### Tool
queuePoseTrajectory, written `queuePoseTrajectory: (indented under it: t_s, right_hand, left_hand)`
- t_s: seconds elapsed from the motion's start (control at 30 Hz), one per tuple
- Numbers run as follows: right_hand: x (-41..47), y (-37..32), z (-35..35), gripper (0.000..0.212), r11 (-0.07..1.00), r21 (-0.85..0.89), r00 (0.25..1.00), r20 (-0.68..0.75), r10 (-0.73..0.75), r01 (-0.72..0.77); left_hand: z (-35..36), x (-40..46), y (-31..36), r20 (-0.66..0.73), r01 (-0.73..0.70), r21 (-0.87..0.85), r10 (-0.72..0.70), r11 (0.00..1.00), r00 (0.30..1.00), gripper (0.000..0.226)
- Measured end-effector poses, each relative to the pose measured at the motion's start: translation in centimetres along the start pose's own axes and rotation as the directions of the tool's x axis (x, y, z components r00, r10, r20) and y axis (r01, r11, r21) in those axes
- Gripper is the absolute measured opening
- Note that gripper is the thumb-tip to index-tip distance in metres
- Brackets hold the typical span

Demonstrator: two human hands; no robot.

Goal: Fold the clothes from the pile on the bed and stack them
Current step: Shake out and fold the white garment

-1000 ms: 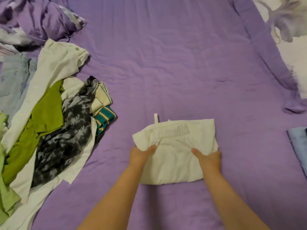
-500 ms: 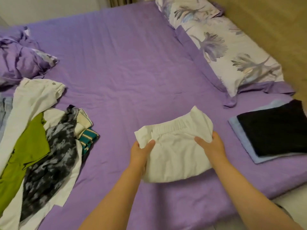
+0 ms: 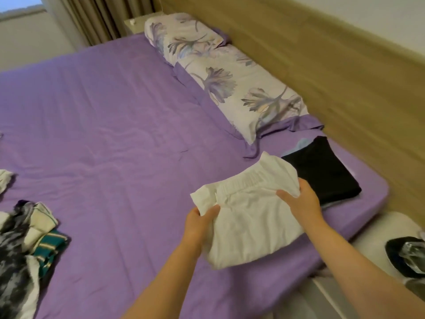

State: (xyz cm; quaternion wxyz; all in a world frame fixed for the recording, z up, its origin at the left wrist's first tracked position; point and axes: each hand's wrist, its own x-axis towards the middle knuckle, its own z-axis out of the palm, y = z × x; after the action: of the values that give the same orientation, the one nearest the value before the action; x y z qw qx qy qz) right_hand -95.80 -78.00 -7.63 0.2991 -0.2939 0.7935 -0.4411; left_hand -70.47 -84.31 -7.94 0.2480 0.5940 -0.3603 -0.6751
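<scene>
Both hands carry a folded white garment (image 3: 250, 217) above the purple bed (image 3: 103, 134). The left hand (image 3: 200, 226) grips the garment's left edge, thumb on top and fingers curled beneath. The right hand (image 3: 303, 203) grips the right edge the same way, thumb pressed across the cloth just below the elastic waistband. The garment sags a little between the 2 hands, its lower fold hanging toward the bed.

Just beyond the right hand, a folded black garment (image 3: 326, 173) lies on a pale blue one (image 3: 301, 142), forming a stack of 2 near the bed's corner. The white garment's far right corner overlaps the black one in this view; whether they touch cannot be told.

Well to the left of the left hand sits the unfolded pile (image 3: 27, 245), with a grey mottled piece and a teal striped one showing. Beyond the hands, 2 floral pillows (image 3: 230, 81) lie along the wooden headboard (image 3: 322, 65).
</scene>
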Motion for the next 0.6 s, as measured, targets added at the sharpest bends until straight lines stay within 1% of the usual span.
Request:
queuePoseTrajectory:
  t_s: [0.2, 0.33, 0.47, 0.53, 0.6]
  right_hand:
    - [6.4, 2.1, -8.9, 0.045, 1.0, 0.002, 0.999, -0.034, 0.001, -0.001]
    - [10.9, 3.0, -13.7, 0.035, 1.0, -0.029, 0.996, -0.086, 0.001, -0.003]
    - [15.3, 4.4, -16.7, 0.036, 1.0, -0.025, 0.995, -0.102, -0.014, 0.012]
    - [17.1, 4.9, -17.3, 0.042, 0.999, -0.032, 0.993, -0.118, -0.02, 0.016]
    - [18.6, 5.8, -17.6, 0.046, 0.999, -0.044, 0.994, -0.107, -0.009, 0.004]
  left_hand:
    - [10.1, 1.8, 1.4, 0.069, -0.04, 0.067, 0.036, 0.997, 0.997, 0.012]
    - [16.8, 3.2, 3.0, 0.065, -0.049, 0.094, 0.043, 0.994, 0.997, 0.009]
    - [22.0, 5.5, 4.2, 0.045, -0.078, 0.126, 0.073, 0.989, 0.996, 0.021]
    - [23.8, 6.6, 4.7, 0.038, -0.085, 0.138, 0.08, 0.987, 0.996, 0.029]
    - [25.1, 7.6, 4.9, 0.035, -0.056, 0.143, 0.052, 0.988, 0.998, 0.033]
